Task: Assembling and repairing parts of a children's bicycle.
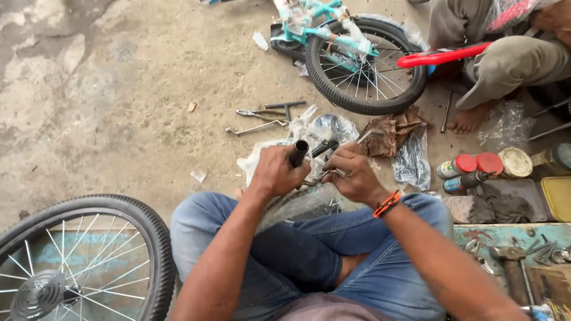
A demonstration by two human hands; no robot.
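Concrete floor (119,89): rough, stained grey slab filling the upper left of the frame, gritty and hard
Spoked wheel (77,261): lower left corner, knobbly black rubber tyre on thin steel spokes, stiff rim, springy tread
Small bicycle (357,59): top centre, lying on its side, teal frame partly wrapped in clear film, black tyre, red part beside it at upper right
Other person (505,59): upper right, seated, only trousers and a bare foot show
Jeans (333,261): soft blue denim, legs crossed, bottom centre
Plastic wrap (333,128): crinkled clear film at centre, light, slippery, noisy
Black tube (298,153): centre of frame, held just above the lap; looks like rigid metal with an open round end, likely light to moderate in weight, smooth and a bit slick, so best taken around the shaft in a full fist
Left hand (275,173): fingers wrapped tight around the black tube
Right hand (352,173): fingers pinched narrow on a thin bent metal piece (321,176) by the tube; hard, springy, small enough to slip
Pliers (256,113): steel, on the floor above the hands
Spray cans (470,169): red-capped, right of centre, smooth and rolling
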